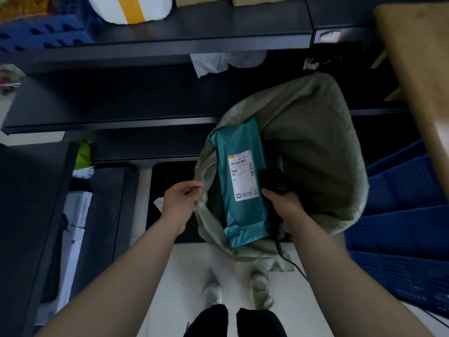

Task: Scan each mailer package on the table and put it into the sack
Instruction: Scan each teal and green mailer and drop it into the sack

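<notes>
Head view, looking straight down: two dark trouser legs [211, 321] stand at the bottom edge, with pale shoes [261, 288] on the light floor [189, 268] just beyond them. Both bare forearms reach forward from there. The left grip [181, 200] pinches the near-left rim of the grey-green sack [315, 154] between thumb and curled fingers, holding its mouth wide. The right grip [279, 205] is closed around a black handheld scanner [273, 181], whose dark cable [288, 260] trails back toward the person over the sack's near edge.

A teal mailer package [243, 215] lies lengthwise in the mouth of the sack, between the two grips, its white shipping label [241, 177] facing up with a barcode near the far end. The scanner sits against the mailer's right edge, beside the label; whether the right grip also supports the mailer cannot be told.

Blue plastic crates [401, 215] stand stacked just right of the sack. Dark shelves [145, 100] run across behind it, with a crumpled white bag [218, 63] on one level and a white parcel banded in yellow tape [128, 8] at the top. A wooden counter [418, 69] fills the far right corner.
</notes>
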Tool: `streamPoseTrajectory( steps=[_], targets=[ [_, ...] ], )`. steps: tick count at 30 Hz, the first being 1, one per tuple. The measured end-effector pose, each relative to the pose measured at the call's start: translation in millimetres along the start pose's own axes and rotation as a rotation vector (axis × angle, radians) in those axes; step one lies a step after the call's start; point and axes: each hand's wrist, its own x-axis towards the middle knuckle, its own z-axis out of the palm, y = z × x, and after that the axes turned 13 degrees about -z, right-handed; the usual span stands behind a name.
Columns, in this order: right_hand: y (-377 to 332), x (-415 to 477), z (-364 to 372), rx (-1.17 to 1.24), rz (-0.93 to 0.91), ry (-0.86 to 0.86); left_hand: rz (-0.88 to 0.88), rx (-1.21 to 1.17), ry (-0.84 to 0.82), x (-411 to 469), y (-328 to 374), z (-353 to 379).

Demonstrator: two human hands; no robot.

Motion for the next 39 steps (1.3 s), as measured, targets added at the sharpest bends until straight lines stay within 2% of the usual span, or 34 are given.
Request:
streamPoseTrajectory(
  steps=[6,13,17,22,28,34,39],
  targets=[
    [-34,-82,-31,-0.080,-0.159,0.001,0.067,0.226,-0.020,-31,8,-5],
    [-75,-216,-104,-0.105,-0.272,0.073,0.324,0.709,-0.084,-138,46,13],
    [-83,-281,-166,-0.126,-0.298,0.140,0.587,0.993,-0.139,-207,61,48],
    [-75,-347,-266,-0.219,-0.292,0.208,1.007,1.288,-0.097,-309,60,118],
    [-60,-398,-400,-0.306,-0.320,0.319,1.271,1.377,-0.104,-409,26,219],
    [-42,-414,-514,-0.349,-0.326,0.408,1.332,1.385,-0.089,-476,-17,310],
    [-45,-398,-582,-0.315,-0.313,0.430,1.349,1.431,-0.031,-496,-30,373]
  ],
)
